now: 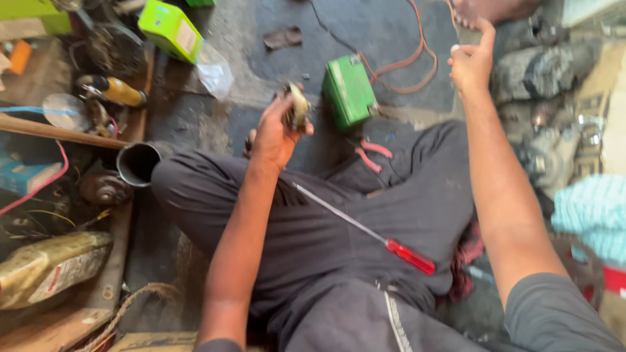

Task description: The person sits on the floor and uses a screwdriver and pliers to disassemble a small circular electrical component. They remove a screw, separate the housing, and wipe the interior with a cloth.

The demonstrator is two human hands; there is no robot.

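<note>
My left hand (pixel 274 133) is raised over my left knee and grips a small dirty round metal part (pixel 298 104). My right hand (pixel 471 60) is stretched far forward with the index finger pointing up and the other fingers curled; nothing shows in it. A long screwdriver with a red handle (pixel 409 255) lies across my lap on the dark trousers. A green box-shaped battery (pixel 349 90) sits on the floor between the two hands, with orange wires (pixel 404 65) running from it. Pliers with red handles (pixel 372 155) lie by my knee.
A dark metal pipe (pixel 138 163) lies left of my knee. The left side holds clutter: a green carton (pixel 169 29), a yellow bottle (pixel 120 92), a plastic-wrapped pack (pixel 49 267), wires. Engine parts (pixel 548 72) and a striped cloth (pixel 590 212) are at the right. Another person's bare foot (pixel 489 10) is at the top.
</note>
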